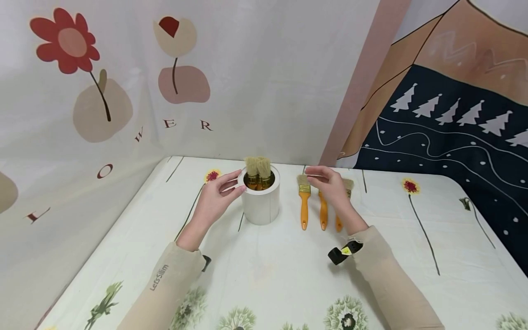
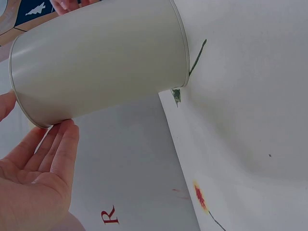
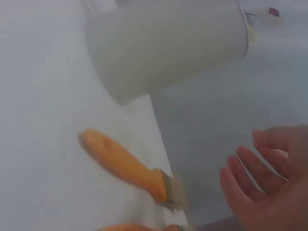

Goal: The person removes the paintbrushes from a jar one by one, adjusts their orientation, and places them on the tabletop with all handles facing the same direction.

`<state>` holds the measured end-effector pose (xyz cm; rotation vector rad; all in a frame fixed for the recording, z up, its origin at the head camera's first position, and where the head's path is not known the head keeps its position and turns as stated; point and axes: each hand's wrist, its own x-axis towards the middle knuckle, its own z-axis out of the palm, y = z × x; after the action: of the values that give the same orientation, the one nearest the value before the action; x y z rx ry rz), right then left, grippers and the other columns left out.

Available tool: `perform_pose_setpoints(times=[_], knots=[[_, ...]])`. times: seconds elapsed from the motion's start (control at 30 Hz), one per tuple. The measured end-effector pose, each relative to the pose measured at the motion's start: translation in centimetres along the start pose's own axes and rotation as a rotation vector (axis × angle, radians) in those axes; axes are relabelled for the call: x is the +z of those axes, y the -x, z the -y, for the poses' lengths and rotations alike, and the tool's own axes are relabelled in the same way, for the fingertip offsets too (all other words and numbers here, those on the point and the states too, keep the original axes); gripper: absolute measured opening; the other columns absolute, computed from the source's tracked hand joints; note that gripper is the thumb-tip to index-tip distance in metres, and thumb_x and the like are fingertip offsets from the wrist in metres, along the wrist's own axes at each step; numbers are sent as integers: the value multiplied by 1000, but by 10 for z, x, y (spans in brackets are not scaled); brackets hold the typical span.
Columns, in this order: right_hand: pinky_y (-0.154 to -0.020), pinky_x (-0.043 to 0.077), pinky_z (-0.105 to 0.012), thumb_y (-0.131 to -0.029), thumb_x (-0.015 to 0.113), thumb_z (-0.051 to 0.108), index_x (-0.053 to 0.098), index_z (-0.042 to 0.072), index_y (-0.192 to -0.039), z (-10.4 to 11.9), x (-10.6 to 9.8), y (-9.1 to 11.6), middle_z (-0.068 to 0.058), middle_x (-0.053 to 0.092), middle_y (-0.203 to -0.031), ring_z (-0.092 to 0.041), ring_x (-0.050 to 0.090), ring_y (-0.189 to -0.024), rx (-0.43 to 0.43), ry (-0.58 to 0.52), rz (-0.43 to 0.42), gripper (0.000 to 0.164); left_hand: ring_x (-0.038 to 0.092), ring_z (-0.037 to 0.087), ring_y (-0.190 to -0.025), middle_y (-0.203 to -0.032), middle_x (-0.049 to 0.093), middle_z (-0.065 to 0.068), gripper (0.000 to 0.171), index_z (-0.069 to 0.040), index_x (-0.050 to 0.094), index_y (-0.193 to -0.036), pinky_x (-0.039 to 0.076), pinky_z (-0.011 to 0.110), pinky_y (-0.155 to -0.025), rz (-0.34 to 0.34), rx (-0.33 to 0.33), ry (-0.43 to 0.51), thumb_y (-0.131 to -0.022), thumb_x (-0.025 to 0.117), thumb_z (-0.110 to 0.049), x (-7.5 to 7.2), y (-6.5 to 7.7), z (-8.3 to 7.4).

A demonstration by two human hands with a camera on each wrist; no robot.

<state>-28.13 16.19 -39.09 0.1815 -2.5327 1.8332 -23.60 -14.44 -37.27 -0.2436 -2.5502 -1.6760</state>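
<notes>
A white cylindrical can [image 1: 261, 208] stands upright on the table, with paintbrushes [image 1: 264, 167] inside, bristles up above the rim. My left hand [image 1: 216, 197] is at the can's left side, fingertips and thumb touching near its rim; the fingers look fairly straight in the left wrist view. To the right of the can lie three orange-handled paintbrushes, bristles pointing away: a left one [image 1: 304, 206], a middle one [image 1: 323, 213] and a right one [image 1: 339, 223]. Over them hovers my right hand [image 1: 332, 188], fingers loosely bent and holding nothing, hiding part of the middle and right brushes.
A white cloth [image 1: 264, 270] printed with flowers covers the table. Behind it hangs a pale curtain [image 1: 268, 91] with flower shapes and letters, and a dark, tree-printed panel [image 1: 445, 119] at the right. A black wrist camera [image 1: 339, 255] sits at the right sleeve.
</notes>
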Motion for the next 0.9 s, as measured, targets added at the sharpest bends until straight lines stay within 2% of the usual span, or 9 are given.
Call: perform_pose_setpoints(times=[0.07,0.17,0.3,0.37,0.47,0.67,0.73,0.9], knots=[[-98,53,-14,-100,61,12,62,4,-130,3,3,1,-16,63,-134,-28,60,-125,-18,-5,7,32,57,31,-132,-145,56,13,51,-7,57,-141,54,38,-104,0,1,-4,-93,71,-18,0,0,-1],[-100,54,-17,-99,61,11,62,3,-130,7,8,2,-16,63,-134,-28,60,-126,-47,-8,14,31,58,31,-131,-145,57,13,51,-6,57,-141,54,37,-103,-4,3,-10,-93,72,-18,0,0,-2],[-109,52,-33,-99,63,13,62,5,-130,15,13,3,-15,64,-134,-27,60,-127,-47,-8,21,32,59,31,-130,-144,58,13,51,-6,57,-140,55,34,-101,-16,12,-26,-93,72,-17,1,0,0],[-110,51,-37,-99,63,14,62,6,-129,20,16,4,-13,64,-133,-26,61,-126,-43,-12,27,32,59,31,-130,-144,58,14,51,-5,57,-140,55,34,-100,-16,15,-30,-93,71,-16,1,0,0],[-109,52,-37,-98,64,14,62,6,-130,26,20,4,-14,64,-133,-27,61,-125,-66,-24,41,33,59,31,-130,-144,57,13,51,-6,57,-141,55,35,-101,-13,8,-28,-93,71,-17,1,0,-1],[-102,55,-25,-98,64,12,61,2,-130,38,29,3,-16,64,-133,-28,61,-124,-150,-67,74,34,58,31,-131,-145,57,13,52,-7,56,-142,54,36,-103,-3,-4,-26,-94,71,-18,0,-1,-1],[-103,55,-26,-98,64,11,61,2,-131,43,32,4,-17,63,-133,-29,61,-125,-175,-85,85,34,58,31,-131,-145,57,13,51,-7,56,-141,54,36,-103,-5,-4,-24,-94,71,-17,0,-1,-1],[-110,51,-38,-98,63,9,59,2,-133,53,41,4,-17,62,-136,-29,59,-128,-262,-121,124,36,58,32,-131,-144,57,15,50,-6,57,-140,54,38,-103,-9,6,-19,-94,71,-16,0,-1,0]])
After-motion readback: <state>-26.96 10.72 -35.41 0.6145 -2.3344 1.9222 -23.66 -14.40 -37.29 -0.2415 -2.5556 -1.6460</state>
